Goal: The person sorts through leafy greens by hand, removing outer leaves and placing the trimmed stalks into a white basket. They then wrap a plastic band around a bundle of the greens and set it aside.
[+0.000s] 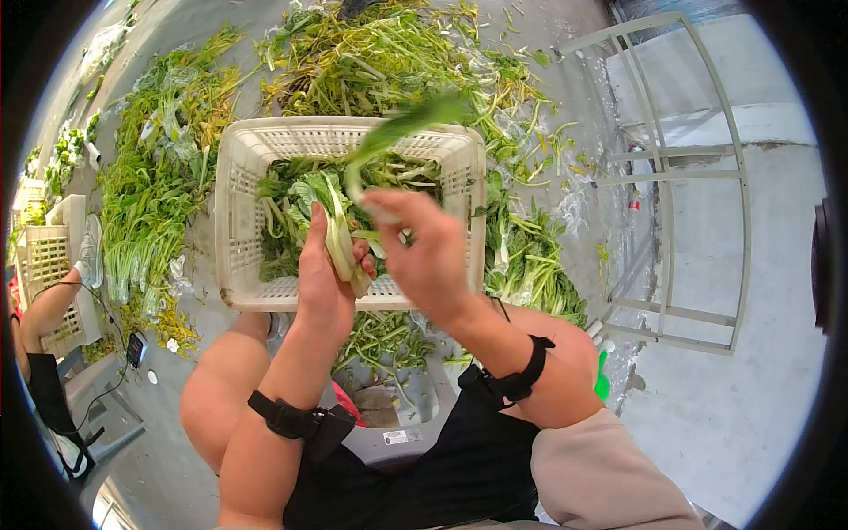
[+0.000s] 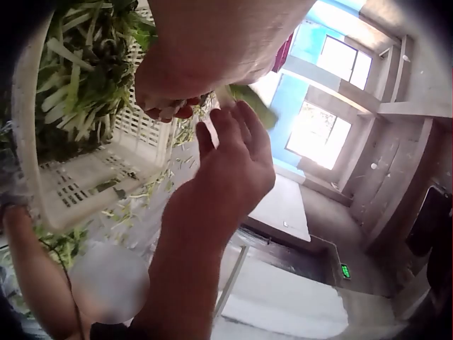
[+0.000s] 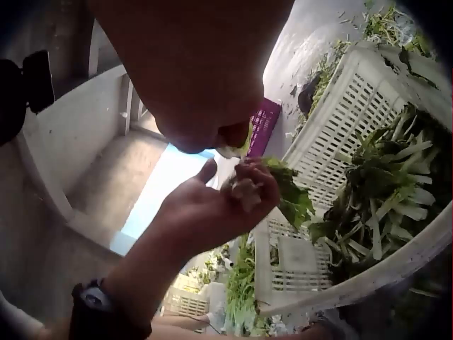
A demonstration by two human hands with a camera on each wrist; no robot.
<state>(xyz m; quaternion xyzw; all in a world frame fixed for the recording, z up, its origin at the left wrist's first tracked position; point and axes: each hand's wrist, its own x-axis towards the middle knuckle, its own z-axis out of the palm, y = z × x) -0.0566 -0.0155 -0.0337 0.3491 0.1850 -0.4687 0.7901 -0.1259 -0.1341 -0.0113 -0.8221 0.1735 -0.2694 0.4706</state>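
Note:
My left hand [image 1: 325, 274] grips a pale-stalked leafy vegetable bunch [image 1: 338, 231] upright over a white slatted basket [image 1: 231, 185] half full of greens. My right hand [image 1: 424, 252] is just to its right and pinches one leaf [image 1: 406, 124] of the bunch; the leaf sweeps up and right, blurred. In the right wrist view the left hand [image 3: 212, 209] curls round the green bunch [image 3: 287, 195] beside the basket [image 3: 340, 120]. In the left wrist view the right hand [image 2: 233, 170] holds the green leaf [image 2: 253, 103] at its fingertips, near the basket [image 2: 78, 184].
Heaps of loose greens [image 1: 159, 177] lie on the wet floor left of, behind and right of the basket. A grey metal frame [image 1: 671, 177] stands at the right. Another person's arm [image 1: 44, 309] works by more white baskets [image 1: 44, 256] at far left.

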